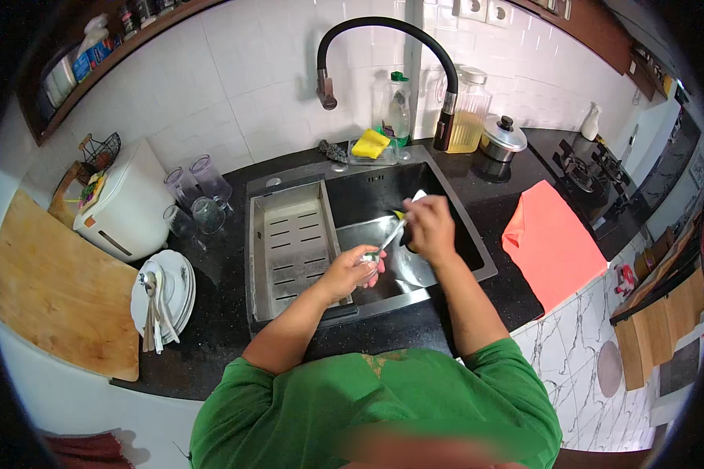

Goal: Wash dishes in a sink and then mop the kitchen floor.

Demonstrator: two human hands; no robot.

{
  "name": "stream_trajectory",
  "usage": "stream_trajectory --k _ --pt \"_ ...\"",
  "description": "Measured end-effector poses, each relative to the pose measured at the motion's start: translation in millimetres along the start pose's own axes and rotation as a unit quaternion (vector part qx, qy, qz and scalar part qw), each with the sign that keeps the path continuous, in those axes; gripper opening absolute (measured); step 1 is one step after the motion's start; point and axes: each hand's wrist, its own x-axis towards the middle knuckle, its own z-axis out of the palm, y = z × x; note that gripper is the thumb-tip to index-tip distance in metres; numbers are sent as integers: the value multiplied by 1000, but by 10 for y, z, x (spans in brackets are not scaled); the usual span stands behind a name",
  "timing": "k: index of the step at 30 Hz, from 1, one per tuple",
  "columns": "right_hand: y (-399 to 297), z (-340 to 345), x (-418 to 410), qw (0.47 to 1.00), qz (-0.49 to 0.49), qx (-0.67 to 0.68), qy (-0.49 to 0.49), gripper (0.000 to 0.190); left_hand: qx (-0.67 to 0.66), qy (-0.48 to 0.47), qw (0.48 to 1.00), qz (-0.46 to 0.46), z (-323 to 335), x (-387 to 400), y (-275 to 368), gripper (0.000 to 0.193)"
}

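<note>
Over the sink basin [366, 231], my left hand [349, 272] grips a metal spoon [392, 235] by its bowl end. The spoon slants up to my right hand [432, 228], whose fingers close around the handle and are blurred. A pale tip [420, 194] sticks out above the right fingers; it may be the handle's end. Beside those fingertips shows a small yellow-green piece [398, 215], too hidden to name. A slotted metal colander tray [296, 246] sits in the sink's left part, left of my left hand.
A black flexible faucet [387, 22] arches above the sink. Behind are a yellow sponge [371, 143] on a clear dish and a green-capped bottle [396, 108]. Stacked plates with cutlery [185, 293] and glasses [208, 214] stand left; an orange cloth [554, 246] lies right.
</note>
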Motion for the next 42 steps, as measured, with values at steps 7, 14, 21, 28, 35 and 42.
stream_trajectory --k 7,14,21,28,35,42 --pt "-260 141 19 992 -121 -9 -12 31 -14 28 999 26 -71 -39 96 26" --pt "-96 9 8 999 -24 -34 29 28 38 -6 999 -5 -60 -26 15 26" --pt "-297 90 48 994 -108 -23 22 34 -22 -10 999 37 -116 -44 36 26" --pt "270 -221 111 916 330 189 127 23 -6 66 998 20 6 -40 54 30" --pt "48 -274 189 988 98 83 87 22 442 195 869 106 14 -88 147 40" --pt "-509 190 -35 987 -80 93 -103 24 528 198 807 173 4 -117 64 41"
